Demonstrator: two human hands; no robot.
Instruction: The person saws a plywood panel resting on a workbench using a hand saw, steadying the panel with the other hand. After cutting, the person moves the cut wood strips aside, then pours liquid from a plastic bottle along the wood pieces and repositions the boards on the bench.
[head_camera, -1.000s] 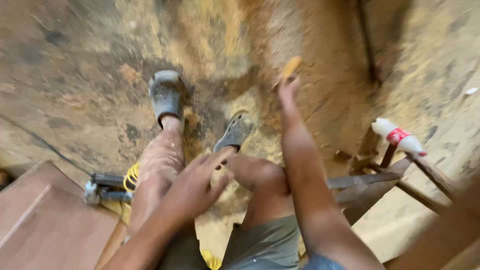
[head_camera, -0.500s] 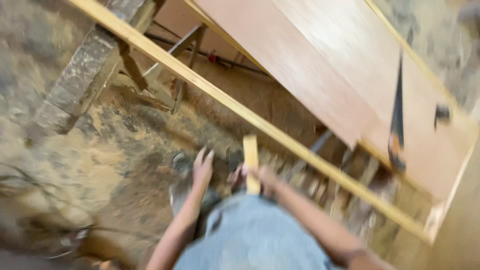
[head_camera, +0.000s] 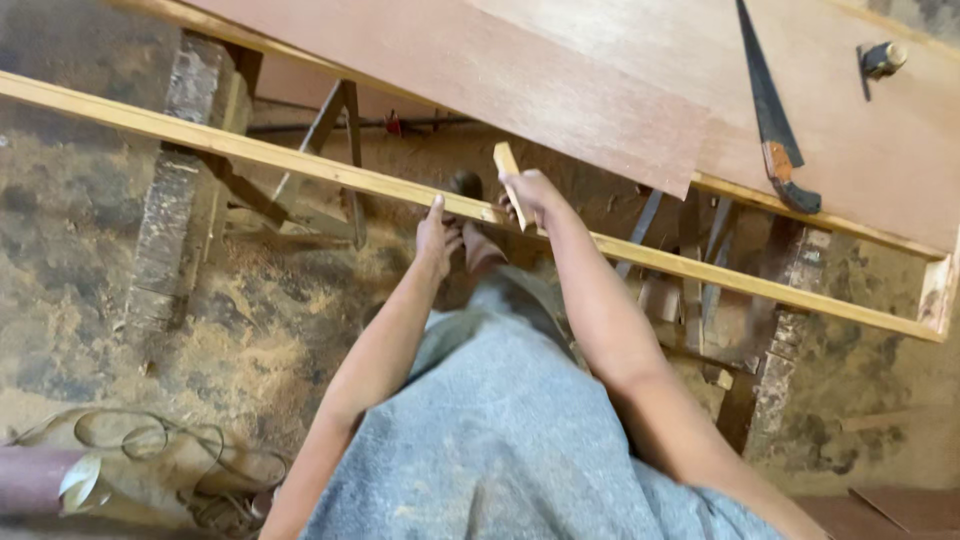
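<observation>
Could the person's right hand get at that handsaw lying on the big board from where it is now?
Probably yes. The handsaw lies uncovered on the reddish board, handle toward the person. The right hand is shut on a small wood block, though, so it would likely need freeing first.

Hand saw (head_camera: 772, 115) tip beyond top edge

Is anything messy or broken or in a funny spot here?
Nothing looks broken. Sawdust is spread thickly over the dirt floor, and loose cord lies tangled at lower left. The handsaw lies loose on the big board. The right hand holds a small wood piece; the left hand touches the long strip.
</observation>
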